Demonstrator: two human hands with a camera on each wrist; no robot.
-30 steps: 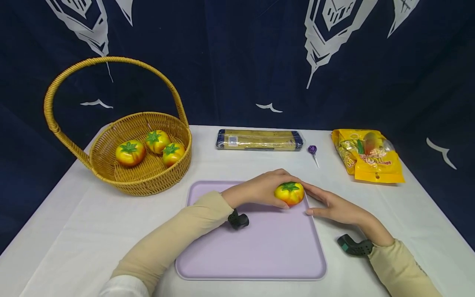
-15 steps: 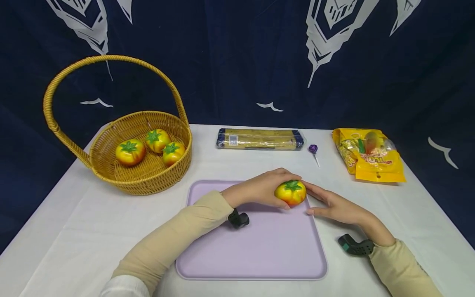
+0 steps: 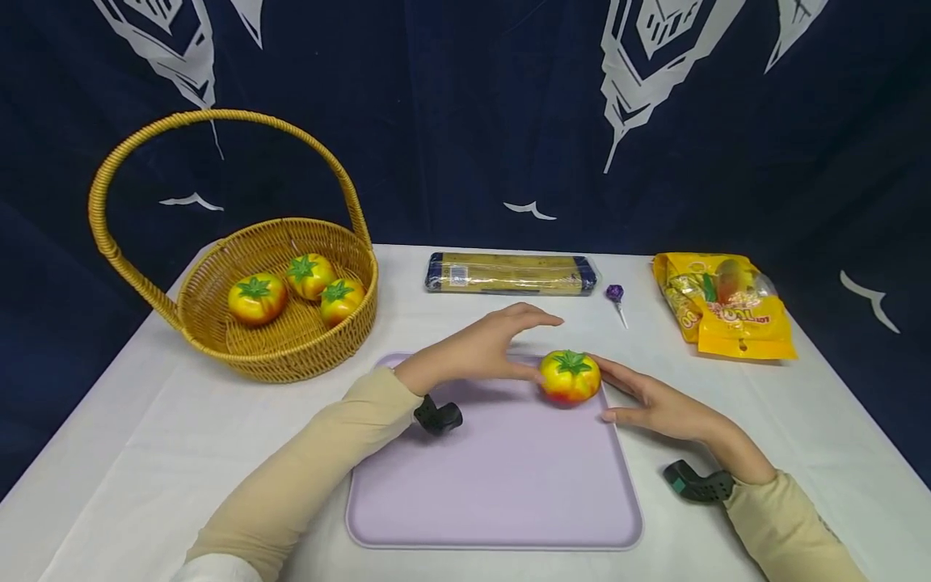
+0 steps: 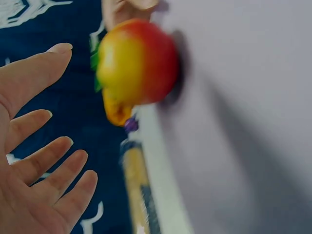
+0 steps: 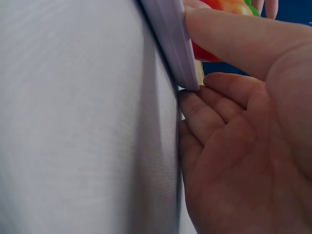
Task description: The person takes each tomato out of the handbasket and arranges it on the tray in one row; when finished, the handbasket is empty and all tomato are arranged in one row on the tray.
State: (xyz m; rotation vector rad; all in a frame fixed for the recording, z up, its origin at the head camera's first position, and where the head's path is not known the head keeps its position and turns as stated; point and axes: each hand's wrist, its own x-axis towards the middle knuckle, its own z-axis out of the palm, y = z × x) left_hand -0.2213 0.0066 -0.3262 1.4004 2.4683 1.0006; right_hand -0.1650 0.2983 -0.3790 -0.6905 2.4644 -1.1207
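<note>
A yellow-and-red tomato [image 3: 570,377] with a green leafy top sits at the far right corner of the lilac tray [image 3: 494,485]. My left hand [image 3: 489,347] is just left of it, thumb and fingers spread apart, holding nothing. In the left wrist view, a gap shows between the left fingers [image 4: 68,170] and the tomato [image 4: 139,63]. My right hand [image 3: 658,411] rests by the tray's right edge with its fingers extended beside the tomato. The right wrist view shows its fingertips at the tray rim [image 5: 170,44] and its thumb over that rim.
A wicker basket [image 3: 280,356] with a tall handle stands at the left, holding three similar tomatoes [image 3: 258,299]. Along the back lie a long gold-and-blue packet [image 3: 511,274], a purple lollipop [image 3: 615,294] and a yellow candy bag [image 3: 727,307].
My left hand has let go of the tomato, spread its fingers and drawn back to the left. The tomato stays on the tray. My right hand has barely moved.
</note>
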